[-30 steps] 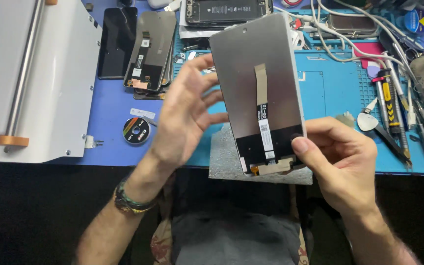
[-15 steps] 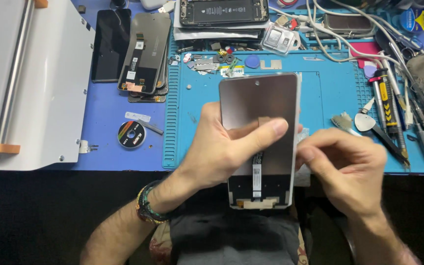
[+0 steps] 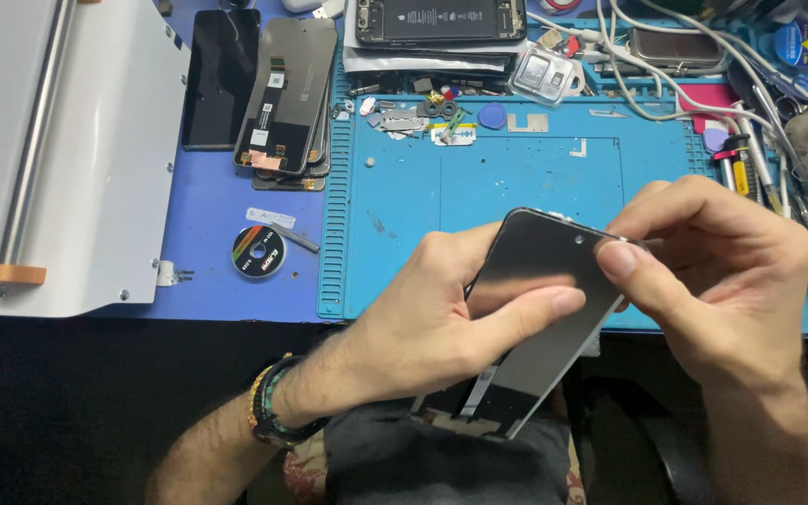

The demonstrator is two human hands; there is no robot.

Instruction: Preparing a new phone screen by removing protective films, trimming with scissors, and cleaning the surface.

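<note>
I hold a phone screen panel [image 3: 535,252] over the front edge of the blue work mat [image 3: 516,178], dark glass side facing up. My left hand [image 3: 432,323] grips it from the left, thumb across the glass. A flex ribbon [image 3: 481,391] hangs at its lower end. My right hand [image 3: 713,281] pinches the panel's upper right corner between thumb and forefinger. Whether a film is caught in that pinch is unclear.
A white machine [image 3: 58,159] fills the left. A stack of screen panels [image 3: 287,93] and a dark phone [image 3: 222,79] lie beside it. A tape roll [image 3: 258,251] sits at front left. An opened phone [image 3: 437,19], small parts [image 3: 423,112], cables and tools [image 3: 750,159] crowd the back and right.
The panel has been turned over from its grey back side to its dark glass side and tilted. My right hand moved from the lower edge to the upper right corner.
</note>
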